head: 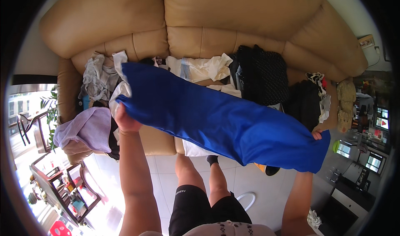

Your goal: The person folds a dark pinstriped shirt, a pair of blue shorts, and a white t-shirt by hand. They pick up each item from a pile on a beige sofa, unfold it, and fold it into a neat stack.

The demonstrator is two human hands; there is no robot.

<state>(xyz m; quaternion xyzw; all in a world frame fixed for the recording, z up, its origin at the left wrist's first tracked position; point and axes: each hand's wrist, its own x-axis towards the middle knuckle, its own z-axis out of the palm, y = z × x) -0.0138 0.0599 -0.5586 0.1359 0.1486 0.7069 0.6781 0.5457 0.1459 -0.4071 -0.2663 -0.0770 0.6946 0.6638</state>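
Observation:
A long piece of blue cloth (212, 117), perhaps a garment, is stretched between my hands above a sofa. My left hand (125, 118) grips its left end, near a lilac knitted garment (90, 128). At the right end, my right hand (317, 134) holds the cloth, which covers most of the hand except some fingertips. Behind the blue cloth, white clothes (200, 68) lie on the seat. A black garment with small light dots (268, 73) lies to their right. Grey and white crumpled clothes (100, 76) are heaped at the left.
The tan leather sofa (218, 42) curves across the view. Dark clothes (303, 101) lie on its right part. A dark wooden table with glass (59, 186) stands at the lower left. A pale hose or ring (250, 200) lies on the tiled floor. A black shoe (272, 170) shows beneath the cloth.

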